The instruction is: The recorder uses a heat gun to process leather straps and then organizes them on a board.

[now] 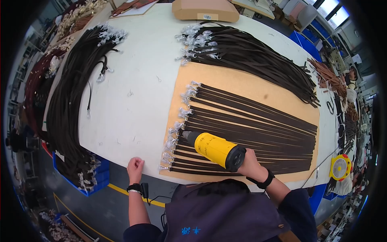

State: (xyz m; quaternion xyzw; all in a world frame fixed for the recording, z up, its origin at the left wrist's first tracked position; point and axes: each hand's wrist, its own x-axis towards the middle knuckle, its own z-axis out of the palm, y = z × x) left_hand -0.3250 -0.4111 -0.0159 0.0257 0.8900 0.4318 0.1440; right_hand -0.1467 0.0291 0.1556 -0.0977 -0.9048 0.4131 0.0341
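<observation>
My right hand (250,163) grips a yellow heat gun (215,149) with a dark rear end. Its black nozzle points left, at the hardware ends of a row of dark brown straps (250,121). These straps lie side by side on a tan sheet (242,78), their metal clasps (177,128) in clear plastic wrap along the left side. Whether the nozzle touches a strap, I cannot tell. By the table's near edge, left of the sheet, my left hand (136,167) is curled closed with nothing visible in it.
A heap of similar straps (250,48) lies across the sheet's far part. Another bundle (72,88) hangs over the table's left edge above a blue crate (100,177). A cardboard box (205,10) stands at the back. To the right is a small yellow fan (340,167).
</observation>
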